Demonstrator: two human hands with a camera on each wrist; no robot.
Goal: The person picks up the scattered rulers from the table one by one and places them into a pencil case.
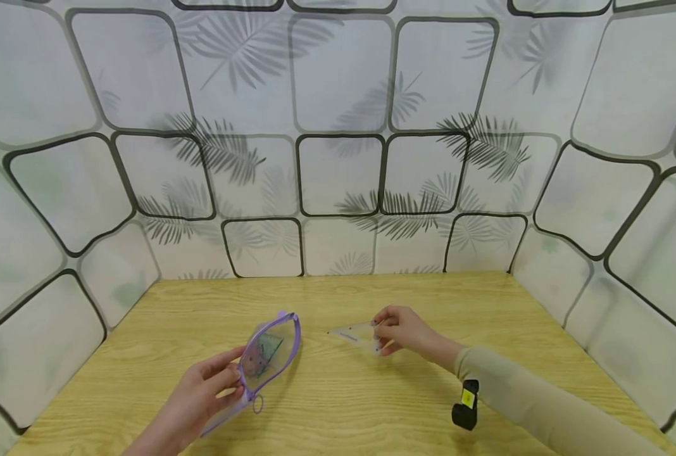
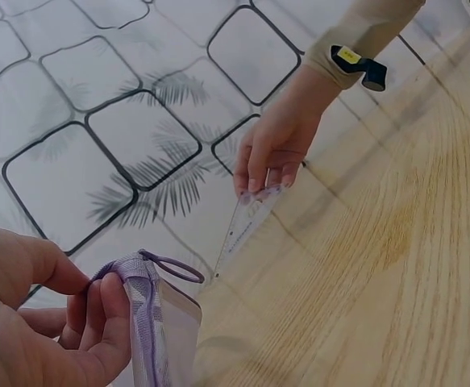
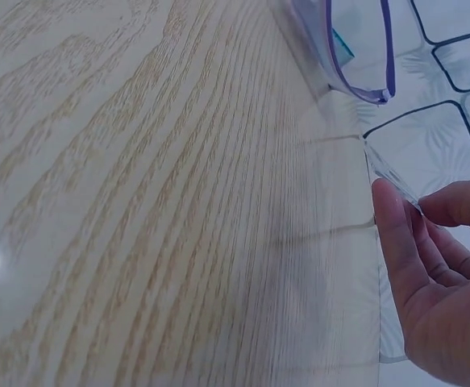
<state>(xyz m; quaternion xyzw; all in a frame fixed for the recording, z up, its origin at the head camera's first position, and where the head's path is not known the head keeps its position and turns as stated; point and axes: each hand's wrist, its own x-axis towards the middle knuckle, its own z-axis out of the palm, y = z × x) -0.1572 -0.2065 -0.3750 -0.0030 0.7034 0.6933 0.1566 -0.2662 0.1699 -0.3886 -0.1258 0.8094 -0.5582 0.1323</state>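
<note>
My left hand (image 1: 204,392) grips one end of a purple zippered pencil case (image 1: 299,339), whose mouth gapes toward the right. Inside it a greenish see-through set square (image 1: 269,347) shows, along with a pinkish part of the case. A zipper pull ring (image 2: 172,268) hangs near my left fingers. Over the table, my right hand (image 1: 400,329) pinches a clear triangular set square (image 1: 352,334) by one edge between thumb and fingers. Its pointed corner is directed at the case, a short gap away. In the right wrist view the set square (image 3: 392,173) appears nearly edge-on.
A wood-grain table (image 1: 338,405) lies under both hands. Patterned cloth walls (image 1: 340,177) with leaf prints enclose its back and sides. A small black device with a yellow label (image 1: 466,405) is strapped to the right sleeve.
</note>
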